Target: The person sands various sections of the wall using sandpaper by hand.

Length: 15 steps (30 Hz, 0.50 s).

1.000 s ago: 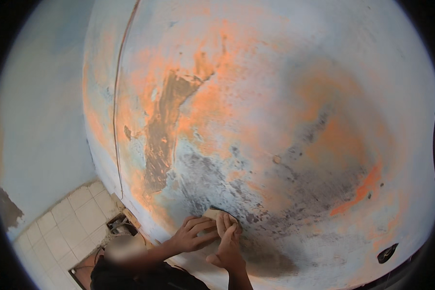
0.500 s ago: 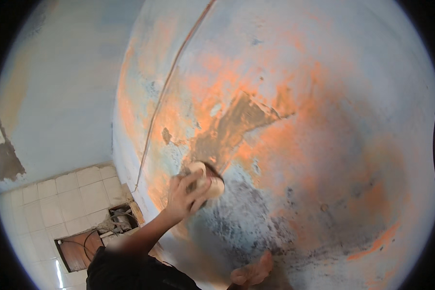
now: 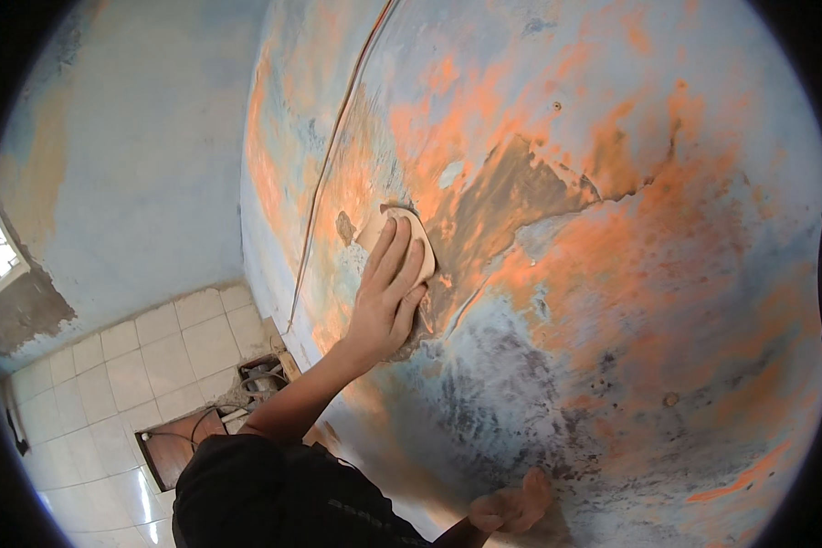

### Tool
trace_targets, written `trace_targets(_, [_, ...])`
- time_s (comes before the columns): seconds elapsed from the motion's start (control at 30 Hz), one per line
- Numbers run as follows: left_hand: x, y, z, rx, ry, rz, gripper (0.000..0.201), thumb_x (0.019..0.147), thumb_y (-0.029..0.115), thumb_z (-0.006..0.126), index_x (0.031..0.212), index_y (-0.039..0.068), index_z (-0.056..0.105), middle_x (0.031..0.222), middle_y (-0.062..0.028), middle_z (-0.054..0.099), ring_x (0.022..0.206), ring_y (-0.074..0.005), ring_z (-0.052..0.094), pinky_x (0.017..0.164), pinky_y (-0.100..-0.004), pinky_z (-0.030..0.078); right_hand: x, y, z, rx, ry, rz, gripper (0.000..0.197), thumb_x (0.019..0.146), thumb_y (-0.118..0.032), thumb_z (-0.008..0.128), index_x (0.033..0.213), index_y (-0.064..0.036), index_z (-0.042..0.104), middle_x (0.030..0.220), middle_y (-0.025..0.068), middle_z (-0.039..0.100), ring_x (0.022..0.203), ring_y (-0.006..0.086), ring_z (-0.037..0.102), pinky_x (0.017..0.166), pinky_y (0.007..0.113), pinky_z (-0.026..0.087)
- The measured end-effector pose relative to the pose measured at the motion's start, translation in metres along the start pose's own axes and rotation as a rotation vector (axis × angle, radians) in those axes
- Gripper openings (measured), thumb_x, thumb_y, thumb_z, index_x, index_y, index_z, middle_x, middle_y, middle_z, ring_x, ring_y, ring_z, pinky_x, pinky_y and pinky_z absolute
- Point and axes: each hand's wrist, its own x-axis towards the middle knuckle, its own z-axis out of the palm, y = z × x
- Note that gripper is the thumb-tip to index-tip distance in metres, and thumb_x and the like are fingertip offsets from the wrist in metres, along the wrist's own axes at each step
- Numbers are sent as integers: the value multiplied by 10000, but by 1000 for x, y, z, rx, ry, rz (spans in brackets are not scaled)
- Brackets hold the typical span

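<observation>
Your left hand (image 3: 385, 301) holds a beige sheet (image 3: 418, 226) against the wall (image 3: 612, 274); your right hand (image 3: 513, 505), nearer, half-open, seems empty.

The bare left hand (image 3: 388, 292), with a flat, pale beige sheet (image 3: 417, 239) under its fingers, has risen from below the long, rough brown patch (image 3: 498, 201) to its left edge. The bare right hand (image 3: 518, 505), earlier on the sheet too, is now off it, well below the patch.
</observation>
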Motion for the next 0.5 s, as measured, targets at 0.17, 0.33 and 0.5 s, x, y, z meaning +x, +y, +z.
trace_targets(0.17, [43, -3, -8, 13, 29, 98, 484, 937, 184, 503, 1398, 60, 421, 1505, -188, 282, 1391, -396, 246, 1097, -468, 275, 15, -12, 2, -21, -44, 75, 615, 957, -419, 227, 1098, 87, 549, 942, 195, 613, 889, 321, 595, 749, 400, 507])
trace_targets(0.33, [69, 15, -19, 107, -9, 164, 436, 927, 207, 529, 1346, 89, 495, 1476, -143, 357, 1344, -396, 336, 1042, -459, 369, 16, -11, 8, 2, 12, 35, 631, 959, -424, 216, 1012, 82, 590, 909, 185, 607, 852, 301, 597, 700, 380, 508])
trace_targets(0.5, [45, 11, -25, 143, -41, 154, 415, 927, 195, 535, 1326, 84, 515, 1456, -151, 386, 1325, -395, 366, 1021, -453, 396, 26, -19, 5, -43, -98, 72, 637, 961, -431, 197, 995, 72, 585, 872, 166, 600, 833, 283, 590, 668, 363, 504])
